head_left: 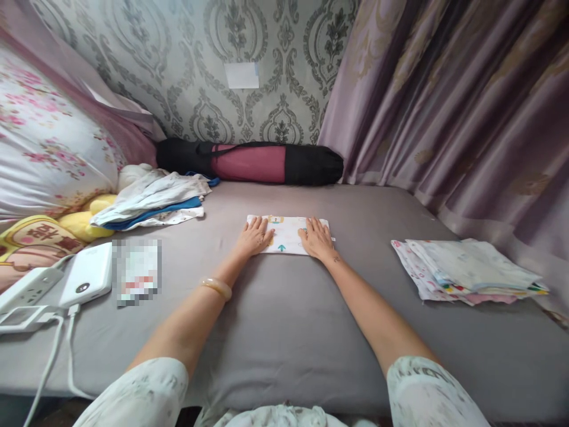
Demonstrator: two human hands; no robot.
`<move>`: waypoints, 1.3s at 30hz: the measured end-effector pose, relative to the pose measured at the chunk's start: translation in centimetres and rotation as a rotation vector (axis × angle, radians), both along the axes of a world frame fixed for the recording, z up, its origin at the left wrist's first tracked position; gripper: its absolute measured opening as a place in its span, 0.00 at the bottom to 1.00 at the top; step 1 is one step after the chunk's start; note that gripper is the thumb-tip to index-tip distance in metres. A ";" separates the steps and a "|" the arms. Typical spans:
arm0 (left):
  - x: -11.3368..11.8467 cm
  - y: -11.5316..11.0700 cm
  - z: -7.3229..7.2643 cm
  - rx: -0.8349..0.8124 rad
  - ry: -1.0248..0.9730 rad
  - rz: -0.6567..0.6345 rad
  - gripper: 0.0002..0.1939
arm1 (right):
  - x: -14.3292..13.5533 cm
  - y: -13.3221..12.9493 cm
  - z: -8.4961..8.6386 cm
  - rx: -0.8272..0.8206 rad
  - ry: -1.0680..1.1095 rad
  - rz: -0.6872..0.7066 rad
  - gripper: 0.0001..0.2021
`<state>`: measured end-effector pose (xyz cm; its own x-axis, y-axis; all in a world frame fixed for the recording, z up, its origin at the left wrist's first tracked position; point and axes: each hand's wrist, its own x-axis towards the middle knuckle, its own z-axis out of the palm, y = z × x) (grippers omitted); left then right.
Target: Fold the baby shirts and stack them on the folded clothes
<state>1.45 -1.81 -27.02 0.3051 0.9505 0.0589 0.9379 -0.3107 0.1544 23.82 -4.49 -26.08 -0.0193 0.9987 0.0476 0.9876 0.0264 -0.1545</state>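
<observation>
Cloth (287, 237), white, printed and folded into a flat rectangle, lies mid-scene on the grey fabric sheet (288, 332). We rest our left hand (255, 237) on its left end and our right hand (317, 238) on its right, palms down, fingers extended, grasping nothing. Near the right side we see stacked white printed cloths (475, 270); far off, a long black-and-maroon cylindrical bag (249, 163).

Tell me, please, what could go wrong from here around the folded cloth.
The left hand and right hand lie flat on the folded printed cloth, so uneven pressure might crease or skew it. The white cable plugged into the power bank runs close to the left sleeve, which could snag it. The loosely aligned stack of folded cloths might slip if bumped.
</observation>
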 end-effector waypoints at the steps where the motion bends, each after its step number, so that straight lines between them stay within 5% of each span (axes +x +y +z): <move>1: 0.0 0.0 0.1 -0.005 -0.001 0.002 0.33 | 0.0 0.0 0.1 -0.004 0.000 -0.002 0.31; 10: 2.0 -0.4 2.2 0.008 0.004 0.035 0.28 | -1.1 0.5 1.3 -0.010 0.018 0.005 0.28; 20: 3.9 -1.4 0.0 0.101 0.029 -0.047 0.28 | -2.9 0.2 -0.4 0.094 0.020 0.032 0.27; 35: 3.8 -1.2 1.1 0.005 0.017 -0.083 0.29 | -3.2 0.5 0.3 0.027 0.030 0.015 0.27; 39: 3.9 -1.0 1.7 0.173 -0.064 -0.034 0.25 | -4.5 0.5 1.4 0.036 0.068 0.061 0.27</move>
<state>5.34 -2.85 -25.33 0.3275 0.9137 0.2406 0.9162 -0.3693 0.1553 19.30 -4.01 -24.72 -0.0756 0.9934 0.0867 0.9714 0.0930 -0.2185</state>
